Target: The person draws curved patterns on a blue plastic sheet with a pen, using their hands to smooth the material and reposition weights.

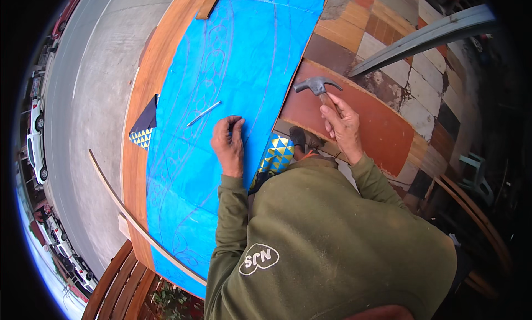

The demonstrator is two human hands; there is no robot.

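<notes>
My left hand (229,144) rests on a blue sheet (233,70) with faint drawn curling lines, its fingertips pinched together as if on something small that I cannot make out. My right hand (341,126) grips the wooden handle of a claw hammer (317,86), whose steel head is raised above the sheet's right edge. A thin metal rod or nail (203,113) lies on the sheet just left of my left hand. The sheet covers a long wooden board (147,82).
A thin curved wooden strip (133,220) leans across the board's near end. A dark cloth with blue and yellow triangles (145,126) lies at the board's left edge; a similar one (275,155) hangs by my body. Patchwork tiled floor (388,48) lies right, concrete road left.
</notes>
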